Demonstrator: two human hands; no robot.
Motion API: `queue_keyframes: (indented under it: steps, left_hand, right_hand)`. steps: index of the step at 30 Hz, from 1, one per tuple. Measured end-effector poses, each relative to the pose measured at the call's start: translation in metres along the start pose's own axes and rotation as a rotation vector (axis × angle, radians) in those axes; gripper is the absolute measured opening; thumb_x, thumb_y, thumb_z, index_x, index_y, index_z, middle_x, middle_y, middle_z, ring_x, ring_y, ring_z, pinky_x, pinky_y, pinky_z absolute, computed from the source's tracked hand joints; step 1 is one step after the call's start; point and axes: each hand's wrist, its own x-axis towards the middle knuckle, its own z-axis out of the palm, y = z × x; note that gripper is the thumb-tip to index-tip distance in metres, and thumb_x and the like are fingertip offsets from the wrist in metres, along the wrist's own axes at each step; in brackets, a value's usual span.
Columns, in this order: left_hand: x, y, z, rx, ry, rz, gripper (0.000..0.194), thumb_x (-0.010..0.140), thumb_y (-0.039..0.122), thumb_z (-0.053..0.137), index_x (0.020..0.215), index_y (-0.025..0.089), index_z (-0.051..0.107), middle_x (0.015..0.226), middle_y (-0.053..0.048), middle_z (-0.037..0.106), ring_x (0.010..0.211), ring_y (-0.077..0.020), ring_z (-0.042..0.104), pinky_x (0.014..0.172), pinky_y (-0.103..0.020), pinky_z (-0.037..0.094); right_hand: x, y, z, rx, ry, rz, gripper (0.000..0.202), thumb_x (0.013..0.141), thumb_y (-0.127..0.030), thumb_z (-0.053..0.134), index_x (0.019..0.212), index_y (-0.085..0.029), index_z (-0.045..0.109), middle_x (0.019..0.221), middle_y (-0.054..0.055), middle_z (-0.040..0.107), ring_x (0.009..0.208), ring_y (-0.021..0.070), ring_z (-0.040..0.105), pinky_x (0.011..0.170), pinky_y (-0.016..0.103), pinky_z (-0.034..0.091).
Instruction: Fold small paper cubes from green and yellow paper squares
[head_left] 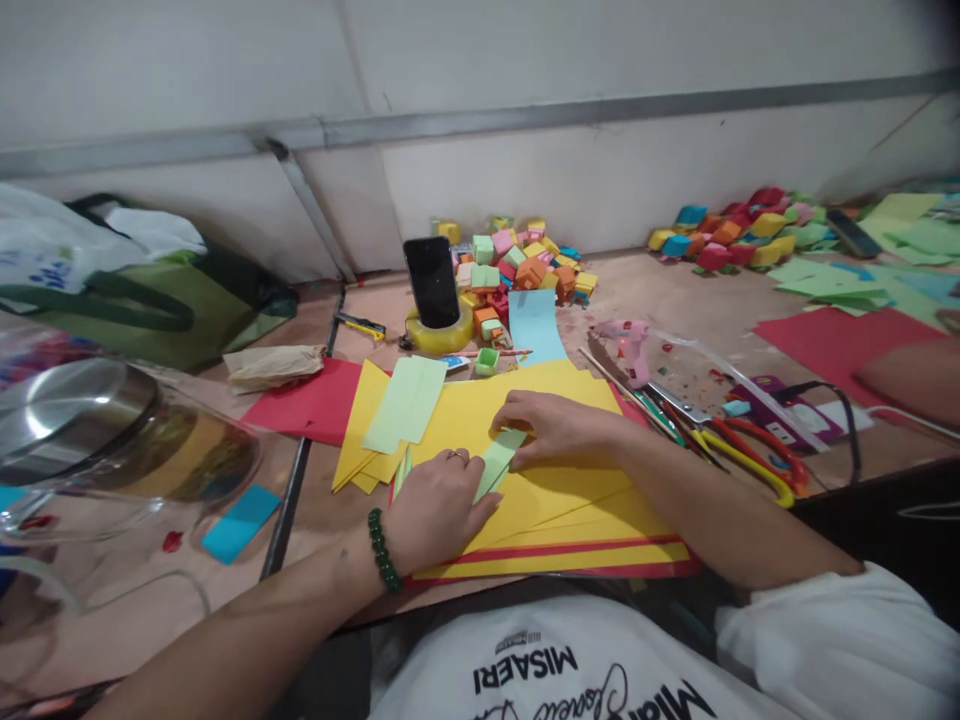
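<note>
A light green paper strip [498, 464] lies over a stack of yellow paper sheets [577, 490] in front of me. My left hand [442, 505], with a green bead bracelet at the wrist, presses on the strip's near end. At the far end, my right hand [551, 428] curls its fingers and thumb around the strip. Some fingertips of both hands are hidden by the paper and knuckles. Wider light green paper pieces [406, 403] rest on yellow sheets left of the hands. Red sheets show under the stack's near edge.
Behind the stack, a phone [433, 285] leans in a yellow tape roll [441, 332] before piled paper cubes [517, 265]. Right are a pink glue gun [628, 348], scissors [754, 455] and another person's hand [911, 383]. A glass teapot [180, 440] stands left.
</note>
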Motion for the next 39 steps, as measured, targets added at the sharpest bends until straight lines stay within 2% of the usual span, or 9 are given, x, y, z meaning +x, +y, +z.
queue_keyframes:
  steps: [4,8,11,14,17,23,26,31,39]
  left_hand:
    - [0.002,-0.010,0.005,-0.058,0.011,0.004,0.022,0.091,0.019,0.040,0.087,0.015,0.061,0.081,-0.010,0.066,0.078,-0.0256,0.065,0.070,-0.036,0.050]
    - [0.003,-0.019,0.009,-0.086,0.058,-0.073,0.038,0.088,0.016,0.041,0.124,0.014,0.051,0.078,-0.007,0.067,0.071,-0.0241,0.065,0.062,-0.033,0.049]
    - [-0.001,-0.020,0.009,0.040,0.166,-0.075,0.045,0.089,0.013,0.043,0.134,0.014,0.045,0.093,-0.012,0.066,0.081,-0.0248,0.064,0.067,-0.035,0.049]
    - [-0.010,-0.012,0.008,0.209,0.214,0.126,0.037,0.090,0.010,0.042,0.124,0.018,0.055,0.099,-0.012,0.064,0.088,-0.0247,0.060,0.074,-0.037,0.047]
    - [-0.019,-0.002,0.011,0.291,0.120,0.309,0.031,0.091,0.009,0.040,0.114,0.013,0.061,0.088,-0.010,0.065,0.084,-0.0234,0.057,0.073,-0.036,0.044]
    - [-0.024,0.004,0.029,0.355,0.126,0.323,0.039,0.088,0.001,0.040,0.122,0.004,0.057,0.090,-0.013,0.066,0.087,-0.0246,0.056,0.076,-0.037,0.041]
    - [-0.025,0.004,0.032,0.370,0.133,0.364,0.036,0.086,0.002,0.043,0.117,0.001,0.060,0.093,-0.015,0.066,0.086,-0.0252,0.056,0.077,-0.038,0.041]
    - [-0.031,0.011,0.021,0.450,0.085,0.378,0.036,0.085,0.002,0.043,0.114,0.000,0.062,0.086,-0.014,0.066,0.080,-0.0249,0.056,0.075,-0.037,0.044]
    - [-0.038,0.013,0.019,0.444,0.072,0.380,0.037,0.072,-0.004,0.046,0.101,0.003,0.068,0.084,-0.017,0.068,0.080,-0.0272,0.058,0.075,-0.041,0.046]
  right_hand:
    - [0.002,-0.001,-0.002,0.052,-0.022,0.024,0.036,0.079,-0.037,0.067,0.108,-0.018,0.062,0.098,0.006,0.057,0.084,0.0179,0.056,0.075,0.029,0.044]
    - [0.004,-0.014,0.000,-0.029,0.005,0.180,0.051,0.074,-0.038,0.072,0.118,-0.018,0.057,0.100,0.007,0.059,0.087,0.0211,0.057,0.072,0.030,0.044]
    - [0.004,-0.018,0.003,-0.044,0.010,0.219,0.062,0.073,-0.035,0.072,0.129,-0.019,0.051,0.105,0.009,0.059,0.091,0.0226,0.058,0.075,0.031,0.044]
    - [0.003,-0.019,0.005,-0.036,0.031,0.236,0.077,0.072,-0.032,0.071,0.141,-0.020,0.039,0.112,0.011,0.059,0.097,0.0245,0.058,0.080,0.033,0.044]
    - [0.001,-0.024,0.005,-0.046,0.039,0.250,0.088,0.072,-0.033,0.071,0.148,-0.021,0.029,0.116,0.013,0.059,0.101,0.0267,0.057,0.081,0.035,0.044]
    - [0.002,-0.034,0.013,-0.124,0.059,0.297,0.112,0.062,-0.045,0.077,0.152,-0.015,0.016,0.125,0.020,0.053,0.109,0.0344,0.053,0.082,0.040,0.044]
    - [0.003,-0.026,0.013,-0.132,0.063,0.310,0.109,0.065,-0.045,0.075,0.152,-0.017,0.016,0.125,0.018,0.053,0.103,0.0321,0.057,0.078,0.037,0.045]
    - [0.002,-0.009,0.000,-0.138,0.049,0.423,0.103,0.067,-0.042,0.074,0.151,-0.022,0.018,0.125,0.015,0.055,0.106,0.0330,0.059,0.079,0.036,0.046]
    - [0.003,-0.012,-0.008,-0.185,-0.013,0.459,0.090,0.071,-0.038,0.071,0.148,-0.021,0.027,0.132,0.015,0.053,0.111,0.0336,0.059,0.083,0.035,0.046]
